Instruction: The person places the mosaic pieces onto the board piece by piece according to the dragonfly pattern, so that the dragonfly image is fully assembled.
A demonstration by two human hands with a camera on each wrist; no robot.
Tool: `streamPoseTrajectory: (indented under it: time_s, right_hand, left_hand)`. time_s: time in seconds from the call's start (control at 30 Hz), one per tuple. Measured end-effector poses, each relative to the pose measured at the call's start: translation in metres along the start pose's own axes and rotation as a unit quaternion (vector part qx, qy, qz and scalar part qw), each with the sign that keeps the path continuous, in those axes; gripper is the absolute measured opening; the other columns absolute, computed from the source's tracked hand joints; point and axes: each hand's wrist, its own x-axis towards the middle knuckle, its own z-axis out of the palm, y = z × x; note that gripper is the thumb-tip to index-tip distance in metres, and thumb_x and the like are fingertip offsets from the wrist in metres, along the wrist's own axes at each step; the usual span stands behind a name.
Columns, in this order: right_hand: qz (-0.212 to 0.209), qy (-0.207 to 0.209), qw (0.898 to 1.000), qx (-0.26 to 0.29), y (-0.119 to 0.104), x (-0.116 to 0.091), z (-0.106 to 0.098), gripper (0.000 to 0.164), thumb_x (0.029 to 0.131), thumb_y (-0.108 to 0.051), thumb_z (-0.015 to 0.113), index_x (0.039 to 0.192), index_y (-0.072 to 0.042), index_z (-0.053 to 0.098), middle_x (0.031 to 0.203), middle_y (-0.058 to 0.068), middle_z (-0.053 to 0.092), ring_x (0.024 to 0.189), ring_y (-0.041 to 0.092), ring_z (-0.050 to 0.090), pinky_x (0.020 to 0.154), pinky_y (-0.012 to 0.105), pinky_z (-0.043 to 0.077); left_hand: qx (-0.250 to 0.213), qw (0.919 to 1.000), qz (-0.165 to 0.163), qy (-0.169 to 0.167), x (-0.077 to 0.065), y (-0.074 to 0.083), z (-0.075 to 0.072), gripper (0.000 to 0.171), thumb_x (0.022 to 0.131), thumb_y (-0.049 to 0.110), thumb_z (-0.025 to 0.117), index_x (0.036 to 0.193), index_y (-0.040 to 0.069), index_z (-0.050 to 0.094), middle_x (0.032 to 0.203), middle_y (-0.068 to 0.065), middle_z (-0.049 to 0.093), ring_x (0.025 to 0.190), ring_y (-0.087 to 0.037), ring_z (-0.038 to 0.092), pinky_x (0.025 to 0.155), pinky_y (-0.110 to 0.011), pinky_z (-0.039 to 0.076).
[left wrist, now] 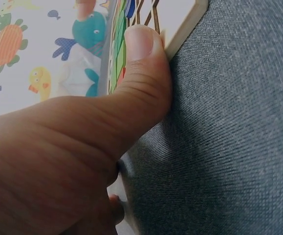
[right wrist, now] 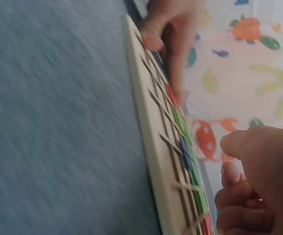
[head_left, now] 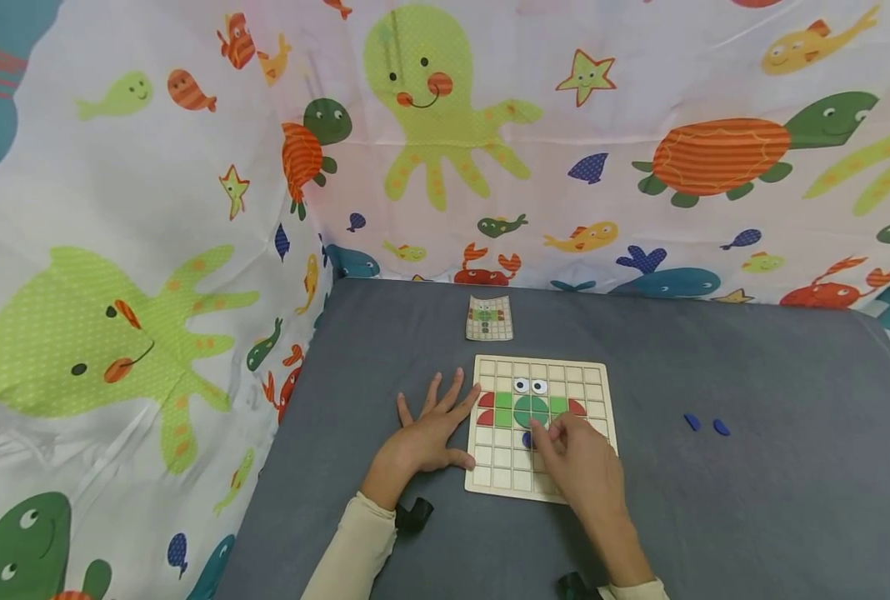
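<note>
A square wooden grid board [head_left: 501, 479] lies on the grey cloth. It bears red quarter pieces [head_left: 486, 417], green squares [head_left: 502, 400], a green circle of pieces [head_left: 523, 406] and two round eye pieces [head_left: 539, 387]. Below the circle sits a blue piece [head_left: 527, 439], partly covered by my right hand in the head view. Fingers spread, my left hand [head_left: 428, 437] rests at the board's left edge, its thumb touching the rim. Over the board's lower right is my right hand [head_left: 583, 462]. Its thumb and bent fingers stand apart, and nothing shows between them [right wrist: 258, 186].
Behind the board lies a small pattern card [head_left: 489, 319] with a similar figure. Two blue pieces [head_left: 692, 422] are on the grey cloth [head_left: 790, 383] to the right. A curtain [head_left: 640, 50] printed with sea animals borders the back and left.
</note>
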Motion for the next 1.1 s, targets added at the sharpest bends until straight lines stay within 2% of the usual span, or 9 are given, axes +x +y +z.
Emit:
streamPoseTrajectory:
  time_s: [0.23, 0.4, 0.53, 0.63, 0.8, 0.93, 1.1]
  right_hand:
    - [0.022, 0.049, 0.999, 0.006, 0.031, 0.005, -0.028, 0.033, 0.103, -0.044, 0.067, 0.084, -0.018, 0.063, 0.063, -0.002, 0.051, 0.052, 0.017, 0.046, 0.046, 0.033, 0.033]
    - [0.056, 0.086, 0.995, -0.017, 0.063, 0.009, -0.053, 0.031, 0.104, -0.041, 0.066, 0.099, -0.011, 0.070, 0.073, 0.002, 0.058, 0.056, 0.019, 0.049, 0.048, 0.033, 0.035]
    - [0.092, 0.116, 0.988, -0.044, 0.092, 0.011, -0.075, 0.029, 0.105, -0.032, 0.064, 0.110, -0.004, 0.070, 0.085, 0.012, 0.065, 0.065, 0.031, 0.060, 0.051, 0.043, 0.042]
    - [0.122, 0.113, 0.984, -0.069, 0.112, 0.011, -0.093, 0.031, 0.106, -0.024, 0.059, 0.122, 0.001, 0.067, 0.101, 0.023, 0.065, 0.083, 0.044, 0.064, 0.061, 0.056, 0.047]
    - [0.178, 0.075, 0.977, -0.088, 0.140, 0.013, -0.115, 0.041, 0.108, -0.024, 0.054, 0.140, 0.001, 0.061, 0.129, 0.035, 0.052, 0.109, 0.056, 0.054, 0.070, 0.068, 0.046]
    - [0.192, 0.041, 0.975, -0.101, 0.151, 0.016, -0.123, 0.046, 0.108, -0.030, 0.055, 0.146, -0.003, 0.058, 0.140, 0.037, 0.045, 0.119, 0.059, 0.050, 0.074, 0.072, 0.047]
    - [0.192, 0.019, 0.974, -0.115, 0.156, 0.020, -0.125, 0.047, 0.106, -0.033, 0.064, 0.144, -0.005, 0.060, 0.138, 0.037, 0.046, 0.116, 0.060, 0.052, 0.073, 0.070, 0.048]
  left_hand:
    - [0.003, 1.0000, -0.004, -0.002, 0.001, -0.001, 0.002, 0.119, 0.081, 0.053, 0.084, 0.172, 0.033, 0.010, 0.179, 0.001, -0.008, 0.163, -0.035, -0.015, 0.112, -0.086, -0.010]
    - [0.001, 1.0000, -0.001, 0.000, 0.001, -0.001, 0.001, 0.119, 0.081, 0.052, 0.084, 0.172, 0.033, 0.010, 0.179, 0.001, -0.009, 0.163, -0.035, -0.015, 0.112, -0.086, -0.011]
    - [-0.003, 1.0000, 0.002, 0.003, 0.001, -0.001, 0.002, 0.119, 0.081, 0.052, 0.084, 0.172, 0.033, 0.011, 0.179, 0.000, -0.008, 0.163, -0.036, -0.014, 0.111, -0.086, -0.011]
    - [-0.005, 1.0000, 0.006, 0.006, 0.001, -0.002, 0.003, 0.119, 0.081, 0.052, 0.084, 0.172, 0.032, 0.011, 0.179, 0.000, -0.008, 0.163, -0.037, -0.014, 0.111, -0.087, -0.011]
    - [-0.006, 0.9999, 0.009, 0.012, 0.001, -0.004, 0.003, 0.119, 0.081, 0.052, 0.085, 0.172, 0.031, 0.012, 0.179, 0.000, -0.008, 0.163, -0.037, -0.015, 0.110, -0.087, -0.011]
    - [-0.009, 0.9998, 0.008, 0.014, 0.000, -0.005, 0.004, 0.118, 0.081, 0.051, 0.085, 0.172, 0.031, 0.013, 0.179, -0.001, -0.006, 0.163, -0.037, -0.013, 0.111, -0.087, -0.011]
    - [-0.004, 0.9999, 0.007, 0.014, 0.001, -0.004, 0.005, 0.117, 0.081, 0.052, 0.085, 0.172, 0.031, 0.014, 0.179, -0.001, -0.005, 0.163, -0.037, -0.013, 0.111, -0.087, -0.010]
